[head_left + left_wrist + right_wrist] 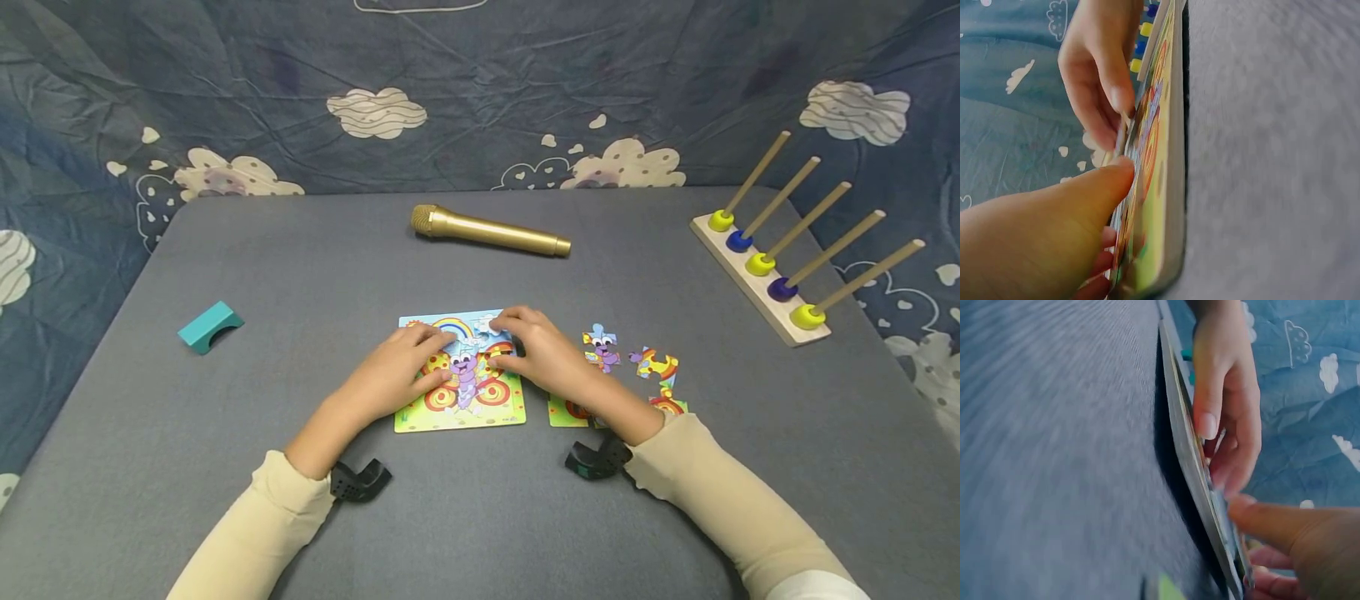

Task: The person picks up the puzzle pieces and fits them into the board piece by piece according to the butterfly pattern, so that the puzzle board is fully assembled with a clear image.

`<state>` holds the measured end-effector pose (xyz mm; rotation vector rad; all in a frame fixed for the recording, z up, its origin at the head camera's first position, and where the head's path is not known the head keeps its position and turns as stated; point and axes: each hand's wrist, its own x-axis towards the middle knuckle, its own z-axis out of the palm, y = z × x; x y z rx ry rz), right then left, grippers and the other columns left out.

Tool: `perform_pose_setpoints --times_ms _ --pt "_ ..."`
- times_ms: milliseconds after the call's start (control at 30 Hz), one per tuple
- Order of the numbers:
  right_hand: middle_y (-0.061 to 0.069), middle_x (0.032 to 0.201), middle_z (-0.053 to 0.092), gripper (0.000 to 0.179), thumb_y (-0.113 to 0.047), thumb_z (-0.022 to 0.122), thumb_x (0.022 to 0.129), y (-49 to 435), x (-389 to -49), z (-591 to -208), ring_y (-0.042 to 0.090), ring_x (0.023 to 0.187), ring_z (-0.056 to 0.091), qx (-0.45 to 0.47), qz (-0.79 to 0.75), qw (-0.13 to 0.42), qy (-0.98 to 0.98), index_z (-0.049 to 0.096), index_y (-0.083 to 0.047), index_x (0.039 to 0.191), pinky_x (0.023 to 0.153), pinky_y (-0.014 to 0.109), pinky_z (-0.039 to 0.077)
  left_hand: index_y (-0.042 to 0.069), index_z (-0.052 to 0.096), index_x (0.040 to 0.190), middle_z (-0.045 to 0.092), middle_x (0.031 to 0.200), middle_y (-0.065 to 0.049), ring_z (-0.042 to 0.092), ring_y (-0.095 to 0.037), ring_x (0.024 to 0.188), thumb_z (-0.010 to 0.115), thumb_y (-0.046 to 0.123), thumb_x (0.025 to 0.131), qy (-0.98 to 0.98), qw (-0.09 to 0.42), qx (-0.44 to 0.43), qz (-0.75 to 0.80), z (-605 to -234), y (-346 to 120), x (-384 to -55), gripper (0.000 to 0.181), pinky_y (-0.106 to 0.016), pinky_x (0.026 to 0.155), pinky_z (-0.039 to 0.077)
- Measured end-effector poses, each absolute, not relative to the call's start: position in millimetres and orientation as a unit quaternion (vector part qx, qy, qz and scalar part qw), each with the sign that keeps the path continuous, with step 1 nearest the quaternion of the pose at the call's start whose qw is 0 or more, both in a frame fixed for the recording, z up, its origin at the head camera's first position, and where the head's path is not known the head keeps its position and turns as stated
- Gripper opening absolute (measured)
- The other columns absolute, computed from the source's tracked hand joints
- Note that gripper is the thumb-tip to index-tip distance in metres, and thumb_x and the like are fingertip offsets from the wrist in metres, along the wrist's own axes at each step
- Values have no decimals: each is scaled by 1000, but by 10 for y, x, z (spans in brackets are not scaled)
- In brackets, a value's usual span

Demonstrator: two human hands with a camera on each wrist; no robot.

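Note:
A butterfly jigsaw puzzle lies on the table in front of the person, its colourful picture facing up. The left hand rests on its left part, thumb and fingers spread over the picture. At the upper right corner, the right hand pinches a puzzle piece between thumb and fingers, and hides much of it. From the left wrist view, the right hand has its fingertips at the thin edge of that piece. The right wrist view shows the left hand touching the board's far side.
Loose puzzle pieces lie right of the board, partly under the right forearm. A gold microphone lies at the back. A peg stand with yellow and blue rings stands at the right, a teal arch block at the left.

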<state>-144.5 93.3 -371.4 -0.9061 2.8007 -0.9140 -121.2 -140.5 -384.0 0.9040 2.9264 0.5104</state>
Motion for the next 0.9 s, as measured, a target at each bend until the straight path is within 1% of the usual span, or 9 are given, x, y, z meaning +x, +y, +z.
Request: perform_pose_setpoints --times_ms 100,167,233,367,467,567,733,833,900 --pt "14 120 49 50 -27 71 78 897 -1481 -3759 28 110 43 -287 -286 33 914 57 -3 119 92 41 36 22 47 133 46 120 -13 43 -27 108 53 43 88 943 17 305 135 -3835 -1381 -1207 50 -42 90 36" --pt "14 120 49 50 -27 71 78 882 -1503 -3781 28 110 42 -287 -284 30 914 57 -3 119 92 42 36 25 48 132 45 120 -15 42 -28 107 53 44 87 942 12 312 122 -3837 -1370 -1205 49 -43 90 35" --pt "14 119 49 50 -28 71 78 873 -1521 -3796 28 109 42 -289 -283 28 914 57 -4 119 92 42 35 25 50 130 45 121 -15 42 -29 108 53 44 87 942 9 314 119 -3841 -1364 -1205 47 -43 90 34" --pt "12 118 50 49 -30 71 77 859 -1545 -3807 27 106 43 -297 -275 27 914 59 -5 118 91 42 35 25 49 131 42 129 -11 38 -30 114 51 48 88 945 17 306 116 -3846 -1348 -1198 49 -45 91 33" --pt "11 116 51 48 -30 71 77 849 -1550 -3800 26 105 44 -301 -269 28 914 61 -6 117 90 41 34 27 45 134 41 132 -9 34 -33 118 48 50 88 947 25 302 106 -3840 -1329 -1184 52 -46 90 32" --pt "11 116 50 50 -33 71 77 843 -1549 -3784 26 104 43 -303 -260 36 916 60 -6 118 90 42 33 31 41 136 40 131 -10 33 -35 118 46 51 88 948 30 302 95 -3836 -1308 -1166 52 -47 90 32" --pt "12 126 44 61 -38 67 79 889 -1531 -3748 28 114 38 -317 -248 84 912 50 -7 129 95 46 28 33 43 134 39 131 -11 32 -34 118 45 52 89 950 29 296 94 -3837 -1271 -1145 49 -47 90 32" --pt "12 134 36 67 -38 66 80 955 -1518 -3714 30 121 31 -319 -268 116 902 42 -10 135 98 49 24 32 43 134 38 131 -11 31 -33 120 45 52 89 951 26 290 100 -3841 -1259 -1141 50 -47 92 31" --pt "12 137 32 68 -36 66 80 1010 -1511 -3683 30 125 27 -316 -290 123 895 38 -11 137 98 51 24 31 43 134 37 132 -11 30 -33 121 45 52 88 951 24 290 107 -3848 -1261 -1141 50 -48 94 29"
